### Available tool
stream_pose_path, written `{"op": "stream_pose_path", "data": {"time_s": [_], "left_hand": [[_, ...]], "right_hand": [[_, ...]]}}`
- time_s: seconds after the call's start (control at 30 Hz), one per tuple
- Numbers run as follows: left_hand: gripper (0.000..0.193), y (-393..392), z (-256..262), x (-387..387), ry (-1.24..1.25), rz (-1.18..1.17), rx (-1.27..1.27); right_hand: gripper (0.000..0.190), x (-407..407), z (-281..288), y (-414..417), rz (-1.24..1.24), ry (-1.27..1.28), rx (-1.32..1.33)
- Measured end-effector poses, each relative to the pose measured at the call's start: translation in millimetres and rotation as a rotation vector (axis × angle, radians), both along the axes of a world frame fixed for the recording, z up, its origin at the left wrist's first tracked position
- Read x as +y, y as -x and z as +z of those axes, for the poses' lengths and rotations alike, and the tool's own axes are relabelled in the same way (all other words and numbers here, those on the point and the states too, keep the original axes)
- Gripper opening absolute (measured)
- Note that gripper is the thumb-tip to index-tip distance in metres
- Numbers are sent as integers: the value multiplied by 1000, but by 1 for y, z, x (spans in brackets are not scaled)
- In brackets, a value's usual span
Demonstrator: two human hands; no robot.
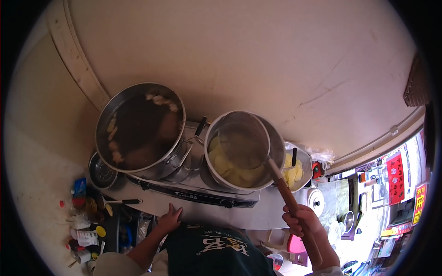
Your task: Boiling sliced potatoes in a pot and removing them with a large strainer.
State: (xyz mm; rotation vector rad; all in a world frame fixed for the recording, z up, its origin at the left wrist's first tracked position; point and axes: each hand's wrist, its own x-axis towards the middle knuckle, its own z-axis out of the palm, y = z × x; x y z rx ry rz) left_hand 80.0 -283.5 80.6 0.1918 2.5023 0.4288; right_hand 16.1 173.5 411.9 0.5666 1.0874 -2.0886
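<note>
My right hand (pixel 301 220) grips the wooden handle of a round mesh strainer (pixel 243 138). The strainer's mesh lies over the mouth of a metal pot (pixel 280 145), where pale yellow potato slices (pixel 224 165) show in liquid. My left hand (pixel 170 218) rests near the counter's front edge, thumb and forefinger apart, holding nothing, just below the gas stove (pixel 193 195). Left of the pot stands a larger stockpot (pixel 183 138) of dark broth with pale foam or bits along its rim.
A perforated tray (pixel 307 179) of yellow slices sits right of the pot, near a lidded pot (pixel 316 203). A small dark pan (pixel 102 172) is at the left. Bottles and jars (pixel 83 207) crowd the lower left, by a black-handled utensil (pixel 127 201). A wall rises behind the stove.
</note>
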Motion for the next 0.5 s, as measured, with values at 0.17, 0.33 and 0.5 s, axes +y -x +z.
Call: {"op": "stream_pose_path", "data": {"time_s": [0.17, 0.33, 0.5], "left_hand": [[73, 3, 0, 1, 12, 1, -20], [73, 2, -3, -1, 15, -18, -2], [72, 3, 0, -1, 17, -20, -3]], "right_hand": [[32, -3, -27, -2, -30, 312, -164], [30, -6, -22, -1, 1, -96, -54], [26, -10, -15, 2, 18, -352, 35]]}}
